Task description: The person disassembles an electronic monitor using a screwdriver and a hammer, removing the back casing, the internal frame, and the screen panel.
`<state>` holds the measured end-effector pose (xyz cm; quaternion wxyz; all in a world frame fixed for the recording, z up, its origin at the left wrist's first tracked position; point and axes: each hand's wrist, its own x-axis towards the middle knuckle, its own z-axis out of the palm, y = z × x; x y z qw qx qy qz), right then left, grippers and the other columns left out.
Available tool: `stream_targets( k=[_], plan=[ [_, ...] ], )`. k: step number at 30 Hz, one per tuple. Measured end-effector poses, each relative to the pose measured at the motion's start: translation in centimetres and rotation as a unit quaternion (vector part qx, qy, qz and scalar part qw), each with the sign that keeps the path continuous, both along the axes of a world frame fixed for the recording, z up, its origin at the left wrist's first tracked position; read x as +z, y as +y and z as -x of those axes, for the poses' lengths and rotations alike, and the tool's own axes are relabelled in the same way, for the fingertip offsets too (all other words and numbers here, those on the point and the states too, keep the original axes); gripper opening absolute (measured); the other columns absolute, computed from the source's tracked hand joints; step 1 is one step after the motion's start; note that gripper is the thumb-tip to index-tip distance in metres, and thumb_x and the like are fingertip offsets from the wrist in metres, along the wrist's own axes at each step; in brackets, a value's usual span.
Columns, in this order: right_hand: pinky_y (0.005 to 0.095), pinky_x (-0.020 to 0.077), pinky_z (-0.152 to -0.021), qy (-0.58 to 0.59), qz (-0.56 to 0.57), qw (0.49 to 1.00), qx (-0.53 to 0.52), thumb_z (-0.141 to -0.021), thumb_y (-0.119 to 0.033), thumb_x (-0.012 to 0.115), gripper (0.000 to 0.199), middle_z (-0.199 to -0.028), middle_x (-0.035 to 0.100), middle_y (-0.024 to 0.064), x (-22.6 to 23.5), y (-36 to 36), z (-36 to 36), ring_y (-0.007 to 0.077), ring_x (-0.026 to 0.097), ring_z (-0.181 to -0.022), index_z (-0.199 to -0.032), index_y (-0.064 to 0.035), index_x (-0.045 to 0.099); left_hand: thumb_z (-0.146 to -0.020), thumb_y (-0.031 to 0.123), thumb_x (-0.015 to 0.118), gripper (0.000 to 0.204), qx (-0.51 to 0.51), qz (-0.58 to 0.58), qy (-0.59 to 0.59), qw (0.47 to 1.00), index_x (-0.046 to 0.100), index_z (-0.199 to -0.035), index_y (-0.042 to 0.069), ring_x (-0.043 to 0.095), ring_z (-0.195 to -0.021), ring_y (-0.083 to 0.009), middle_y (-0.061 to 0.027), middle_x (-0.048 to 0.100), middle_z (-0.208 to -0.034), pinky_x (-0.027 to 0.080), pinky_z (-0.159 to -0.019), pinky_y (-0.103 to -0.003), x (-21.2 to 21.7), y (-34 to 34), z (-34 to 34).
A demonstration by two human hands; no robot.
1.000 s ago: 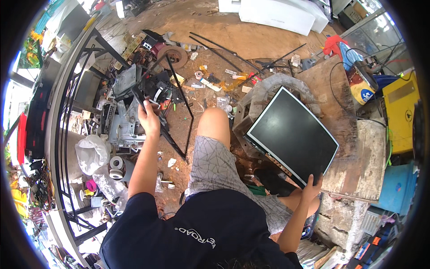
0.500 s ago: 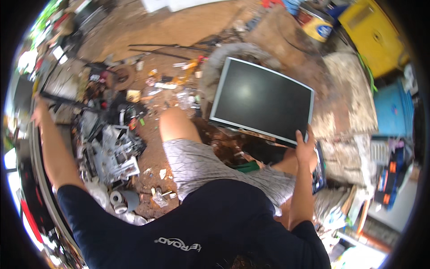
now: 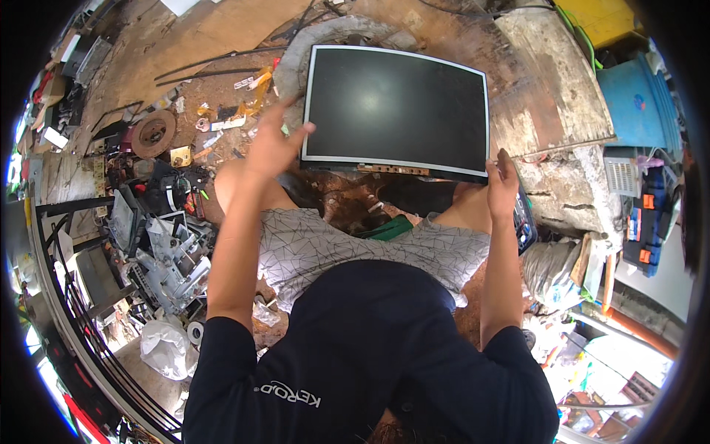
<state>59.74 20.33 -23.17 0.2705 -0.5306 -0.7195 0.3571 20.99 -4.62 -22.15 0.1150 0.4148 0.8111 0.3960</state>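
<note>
A flat screen panel [image 3: 396, 107] with a dark face and a thin silver border lies tilted in front of my knees. It rests over a round grey ring [image 3: 296, 63], and a strip of circuit board [image 3: 392, 169] shows along its near edge. My right hand [image 3: 503, 181] grips the panel's near right corner, fingers behind it and thumb at the border. By the left border is my left hand [image 3: 277, 144], its fingers apart and its thumb close to the edge; whether it touches the panel I cannot tell.
Left of my leg lies a heap of metal and plastic scrap [image 3: 166, 255], with a black frame [image 3: 70, 203] beyond it. A rusty disc [image 3: 153, 134] sits farther up. On the right stand a worn wooden board [image 3: 558, 96], a blue bin [image 3: 636, 107] and a dark toolbox [image 3: 651, 222].
My left hand has come from the far left, away from the black frame, to the panel's left border. The panel now sits squarer before me, with my right hand still on its corner.
</note>
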Motion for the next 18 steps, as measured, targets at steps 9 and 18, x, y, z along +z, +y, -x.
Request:
stream_targets(
  k=[9,18],
  plan=[
    [0.0395,0.0383,-0.11,-0.12,-0.08,0.987,-0.068,-0.09,-0.041,0.066,0.074,-0.137,0.055,0.0268,-3.0,1.2,1.8,0.037,0.053,-0.129,-0.143,0.0067,0.045,-0.084,0.043,0.076,0.082,0.079,0.066,0.0,0.995,0.042,-0.143,-0.003,0.05,-0.129,-0.041,-0.0311,0.052,-0.135,0.04,-0.108,-0.045,-7.7,0.7,-4.4],
    [0.0426,0.0441,-0.103,-0.117,-0.004,0.992,-0.055,-0.089,-0.044,0.063,0.068,-0.124,0.064,0.0264,-5.3,4.9,3.5,0.0395,0.061,-0.118,-0.138,0.0012,0.051,-0.092,0.057,0.062,0.077,0.095,0.076,-0.175,0.977,0.049,-0.136,-0.005,0.061,-0.117,-0.0369,-0.0265,0.062,-0.124,0.044,-0.101,-0.043,-8.8,1.1,-4.0]
  ],
)
